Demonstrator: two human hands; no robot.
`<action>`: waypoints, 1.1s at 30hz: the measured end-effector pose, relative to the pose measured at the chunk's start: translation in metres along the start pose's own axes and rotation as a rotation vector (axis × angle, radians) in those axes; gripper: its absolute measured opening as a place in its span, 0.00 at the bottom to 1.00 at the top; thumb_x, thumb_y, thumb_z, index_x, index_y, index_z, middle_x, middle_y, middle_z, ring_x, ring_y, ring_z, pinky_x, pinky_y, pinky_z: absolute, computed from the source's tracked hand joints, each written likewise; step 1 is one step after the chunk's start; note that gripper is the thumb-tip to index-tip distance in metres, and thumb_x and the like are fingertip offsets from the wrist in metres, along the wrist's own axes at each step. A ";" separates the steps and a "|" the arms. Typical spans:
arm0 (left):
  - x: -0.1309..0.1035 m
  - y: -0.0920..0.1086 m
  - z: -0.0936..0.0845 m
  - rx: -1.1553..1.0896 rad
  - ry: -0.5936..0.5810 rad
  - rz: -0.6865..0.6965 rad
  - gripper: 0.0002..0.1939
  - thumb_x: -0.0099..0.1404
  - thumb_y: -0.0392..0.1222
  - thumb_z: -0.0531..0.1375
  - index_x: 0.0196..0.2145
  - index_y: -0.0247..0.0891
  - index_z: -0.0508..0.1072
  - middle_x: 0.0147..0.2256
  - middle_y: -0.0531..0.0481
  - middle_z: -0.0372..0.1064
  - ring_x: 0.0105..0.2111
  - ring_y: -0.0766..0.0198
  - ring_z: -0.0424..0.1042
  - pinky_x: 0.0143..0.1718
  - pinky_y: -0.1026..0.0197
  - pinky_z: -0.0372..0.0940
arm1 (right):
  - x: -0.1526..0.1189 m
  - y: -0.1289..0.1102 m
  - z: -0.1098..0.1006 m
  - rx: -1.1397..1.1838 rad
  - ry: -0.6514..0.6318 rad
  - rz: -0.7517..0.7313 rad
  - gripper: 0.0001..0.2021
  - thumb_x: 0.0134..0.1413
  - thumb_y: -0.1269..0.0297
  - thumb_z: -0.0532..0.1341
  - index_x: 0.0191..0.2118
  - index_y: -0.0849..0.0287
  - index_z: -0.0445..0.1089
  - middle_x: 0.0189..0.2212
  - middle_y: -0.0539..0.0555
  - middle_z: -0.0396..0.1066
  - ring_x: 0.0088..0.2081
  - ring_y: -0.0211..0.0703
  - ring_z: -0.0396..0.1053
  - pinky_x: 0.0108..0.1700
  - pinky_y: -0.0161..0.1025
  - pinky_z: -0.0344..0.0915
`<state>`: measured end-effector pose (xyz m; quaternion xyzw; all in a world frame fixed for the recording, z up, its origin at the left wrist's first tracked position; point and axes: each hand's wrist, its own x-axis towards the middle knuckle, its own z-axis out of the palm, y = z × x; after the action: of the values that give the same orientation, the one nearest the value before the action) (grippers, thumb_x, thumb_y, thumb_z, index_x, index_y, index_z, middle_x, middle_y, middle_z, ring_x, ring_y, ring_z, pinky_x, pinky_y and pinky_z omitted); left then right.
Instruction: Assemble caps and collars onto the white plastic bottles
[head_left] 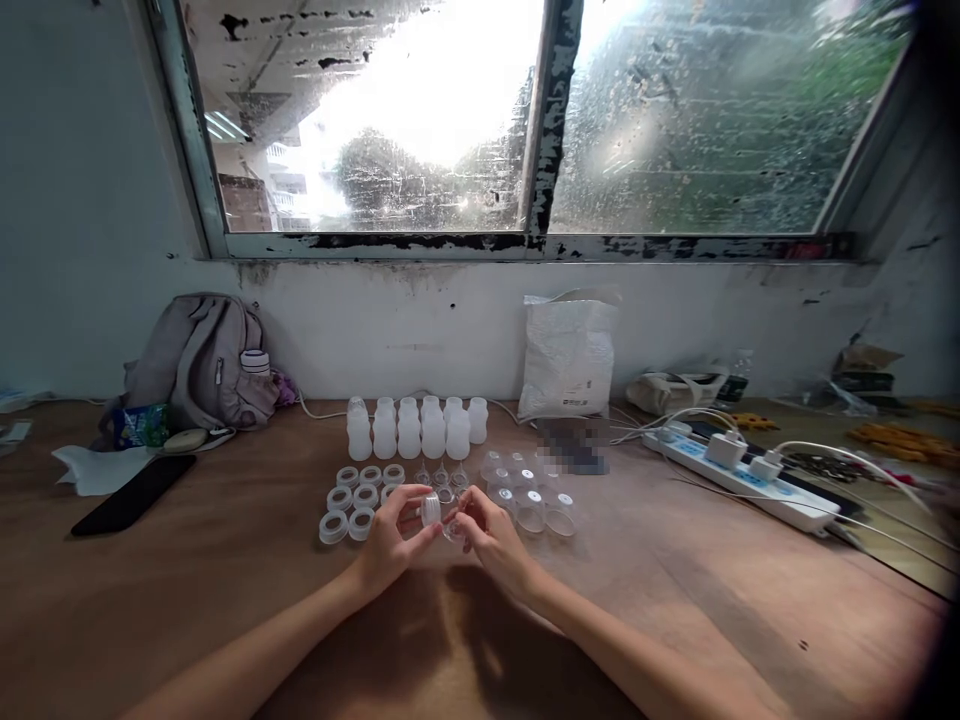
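Note:
Between the thumb and fingers of my left hand [397, 540] is a ribbed translucent ring [430, 509], tipped on its side. Close to its right, my right hand [491, 540] pinches a small clear piece [453, 529], partly hidden by the fingers. Several white rings [365, 496] lie in rows left of my hands. Behind the hands are clear nipple-shaped pieces [441, 478]. Frosted bottles [409, 430] stand upright in rows farther back. To the right, clear domed caps [530, 511] sit in rows on the brown table [247, 590].
A black phone [135, 495], a white cloth [101, 470] and a grey backpack [202, 365] are at the left. A white bag [568, 355] leans on the wall. At the right, a power strip [795, 505] has plugs and trailing cables.

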<state>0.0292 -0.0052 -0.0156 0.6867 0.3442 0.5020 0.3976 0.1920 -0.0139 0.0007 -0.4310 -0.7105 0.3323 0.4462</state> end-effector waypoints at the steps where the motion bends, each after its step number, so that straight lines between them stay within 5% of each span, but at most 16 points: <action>1: -0.001 0.001 0.000 -0.031 -0.011 -0.012 0.18 0.54 0.43 0.59 0.42 0.37 0.62 0.40 0.45 0.65 0.42 0.60 0.67 0.43 0.55 0.65 | -0.001 -0.002 0.001 0.117 -0.042 0.065 0.05 0.51 0.63 0.49 0.29 0.57 0.57 0.23 0.48 0.61 0.23 0.36 0.61 0.22 0.31 0.58; 6: 0.000 0.004 -0.004 -0.265 -0.025 -0.204 0.17 0.57 0.45 0.56 0.43 0.36 0.61 0.40 0.45 0.66 0.41 0.60 0.67 0.42 0.57 0.65 | -0.001 -0.004 0.006 0.384 -0.092 0.243 0.13 0.54 0.53 0.45 0.40 0.55 0.54 0.16 0.43 0.56 0.13 0.30 0.49 0.14 0.27 0.46; 12: 0.000 -0.004 -0.007 -0.612 -0.099 -0.462 0.15 0.57 0.41 0.55 0.43 0.38 0.60 0.38 0.47 0.68 0.35 0.65 0.70 0.40 0.59 0.64 | -0.001 -0.001 0.007 0.474 -0.136 0.319 0.18 0.53 0.45 0.41 0.37 0.55 0.52 0.13 0.41 0.50 0.12 0.28 0.44 0.14 0.26 0.41; 20: -0.001 -0.003 -0.009 -0.621 -0.104 -0.471 0.11 0.55 0.37 0.54 0.38 0.37 0.64 0.35 0.48 0.68 0.34 0.64 0.70 0.37 0.62 0.64 | -0.005 -0.002 0.003 0.437 -0.334 0.338 0.16 0.41 0.70 0.51 0.40 0.53 0.48 0.17 0.40 0.53 0.16 0.28 0.48 0.15 0.24 0.43; 27: 0.002 0.000 -0.015 -0.645 -0.028 -0.390 0.12 0.54 0.34 0.52 0.38 0.36 0.65 0.37 0.47 0.67 0.37 0.63 0.68 0.38 0.61 0.64 | -0.002 0.008 0.007 0.354 -0.201 0.064 0.10 0.41 0.72 0.52 0.32 0.55 0.51 0.22 0.43 0.53 0.18 0.27 0.47 0.17 0.26 0.46; 33: 0.001 0.004 -0.015 -0.616 -0.046 -0.386 0.13 0.55 0.36 0.52 0.40 0.35 0.66 0.37 0.45 0.67 0.37 0.59 0.69 0.42 0.55 0.62 | -0.004 0.010 0.009 0.037 -0.138 -0.092 0.07 0.52 0.62 0.54 0.37 0.58 0.60 0.18 0.44 0.54 0.19 0.30 0.52 0.22 0.29 0.53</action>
<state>0.0152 -0.0031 -0.0089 0.4680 0.2910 0.4822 0.6810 0.1874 -0.0145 -0.0125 -0.3657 -0.7521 0.3535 0.4191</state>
